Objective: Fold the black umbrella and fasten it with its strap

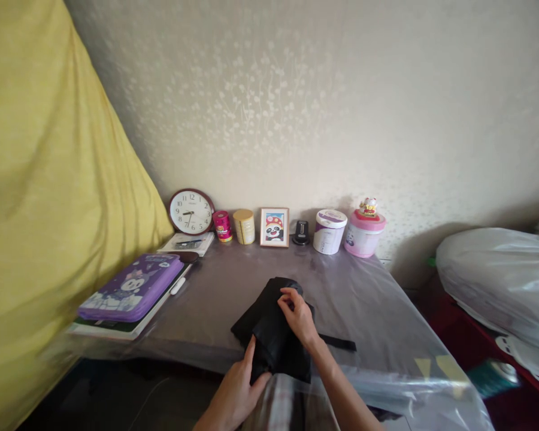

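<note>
Head view shows a matte black fabric bundle (269,326), softly creased and folded into an uneven, angular shape, at the counter's (363,299) near edge; a flat black strap (341,343) shows at its right. The left hand (239,383) grips its lower-left edge; the right hand (300,317) curls over its top, whether pinching fabric I cannot tell.

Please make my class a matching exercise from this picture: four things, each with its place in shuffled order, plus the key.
Things:
1. black bundle
2. purple case
3. cat figurine
4. panda picture

Places:
A. on the pink-lidded tub
B. in the left hand, right hand over it
C. beside the yellow-lidded jar
D. at the table's left side

Pairs: 1-B, 2-D, 3-A, 4-C
</note>
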`<state>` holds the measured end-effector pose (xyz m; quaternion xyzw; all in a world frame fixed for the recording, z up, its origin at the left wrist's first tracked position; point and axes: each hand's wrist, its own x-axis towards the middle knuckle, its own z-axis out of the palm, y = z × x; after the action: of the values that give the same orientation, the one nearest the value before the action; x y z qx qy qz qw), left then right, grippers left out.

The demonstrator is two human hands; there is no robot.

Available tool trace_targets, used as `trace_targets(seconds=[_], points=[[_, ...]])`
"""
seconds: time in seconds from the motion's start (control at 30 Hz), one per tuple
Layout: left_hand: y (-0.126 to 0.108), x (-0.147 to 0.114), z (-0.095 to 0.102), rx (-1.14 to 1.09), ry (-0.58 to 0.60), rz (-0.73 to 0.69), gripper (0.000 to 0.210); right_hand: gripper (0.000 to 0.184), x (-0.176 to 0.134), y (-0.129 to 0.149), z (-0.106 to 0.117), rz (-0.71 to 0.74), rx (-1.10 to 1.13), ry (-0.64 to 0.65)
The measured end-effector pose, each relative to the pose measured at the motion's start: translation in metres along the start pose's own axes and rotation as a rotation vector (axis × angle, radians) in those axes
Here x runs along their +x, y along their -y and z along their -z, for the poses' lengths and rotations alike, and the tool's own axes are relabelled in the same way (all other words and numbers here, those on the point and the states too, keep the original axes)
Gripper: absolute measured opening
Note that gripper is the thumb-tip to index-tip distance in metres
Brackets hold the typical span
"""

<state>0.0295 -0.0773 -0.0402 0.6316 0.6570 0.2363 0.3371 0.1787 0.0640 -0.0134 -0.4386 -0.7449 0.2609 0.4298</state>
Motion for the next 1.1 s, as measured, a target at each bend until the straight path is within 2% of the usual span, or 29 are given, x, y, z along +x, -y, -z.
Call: trace_targets(seconds=[0.17, 0.3, 0.43, 0.53, 0.63, 0.73, 0.87, 0.97, 1.1], points=[[-0.011, -0.005, -0.005, 0.008, -0.121, 0.01, 0.078, 0.012, -0.012, 0.009, 0.002, 0.271, -0.211, 0.016], [-0.02, -0.008, -0.008, 0.137, -0.088, -0.054, 0.064, 0.015, -0.018, 0.013, 0.004, 0.34, -0.282, 0.022], [-0.017, -0.004, -0.012, 0.297, -0.027, -0.028, 0.055, 0.02, -0.032, 0.014, 0.009, 0.426, -0.258, 0.091], [-0.012, -0.001, -0.014, 0.235, -0.036, -0.055, 0.056, 0.022, -0.037, 0.01, 0.013, 0.473, -0.226, 0.145], [-0.01, 0.0, -0.015, 0.194, -0.038, -0.06, 0.057, 0.023, -0.02, -0.004, 0.016, 0.472, -0.258, 0.114], [-0.012, -0.001, -0.014, 0.173, -0.027, -0.054, 0.058, 0.023, 0.013, -0.023, 0.02, 0.408, -0.332, 0.06], [-0.014, -0.001, -0.011, 0.139, -0.015, -0.04, 0.06, 0.027, 0.047, -0.041, 0.028, 0.21, -0.396, 0.015], [-0.011, -0.001, -0.012, 0.13, -0.015, -0.044, 0.06, 0.03, 0.047, -0.049, 0.041, 0.062, -0.397, -0.067], [-0.002, 0.0, -0.016, 0.034, -0.06, -0.094, 0.057, 0.029, 0.017, -0.061, 0.062, -0.251, -0.321, -0.128]])
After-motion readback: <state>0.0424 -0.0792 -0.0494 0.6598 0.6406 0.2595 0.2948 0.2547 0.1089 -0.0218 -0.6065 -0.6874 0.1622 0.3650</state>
